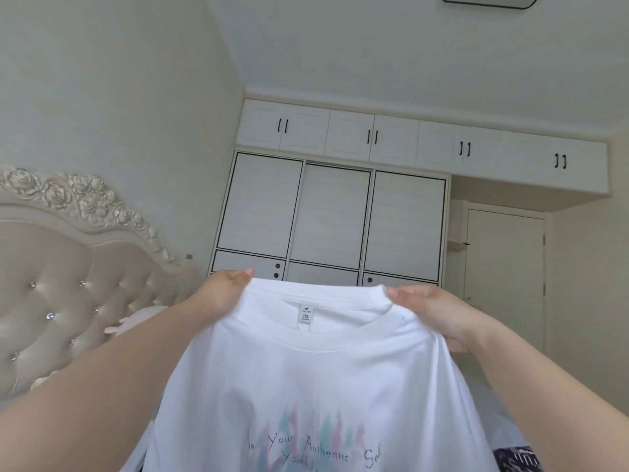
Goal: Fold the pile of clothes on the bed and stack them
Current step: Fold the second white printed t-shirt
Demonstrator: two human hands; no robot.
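I hold a white T-shirt point(316, 376) up in the air in front of me, its printed front facing me and a size label showing inside the collar. My left hand point(223, 289) grips the shirt's left shoulder by the neckline. My right hand point(439, 316) grips the right shoulder, fingers curled into the fabric. The shirt hangs down and covers most of the bed below it. The pile of clothes is hidden, apart from a dark patterned piece of cloth point(519, 459) at the bottom right.
A tufted cream headboard point(61, 277) with carved roses stands at the left, with a pink pillow point(143, 320) beside it. A white wardrobe point(330, 216) with upper cupboards fills the far wall. A closed door point(507, 277) is at the right.
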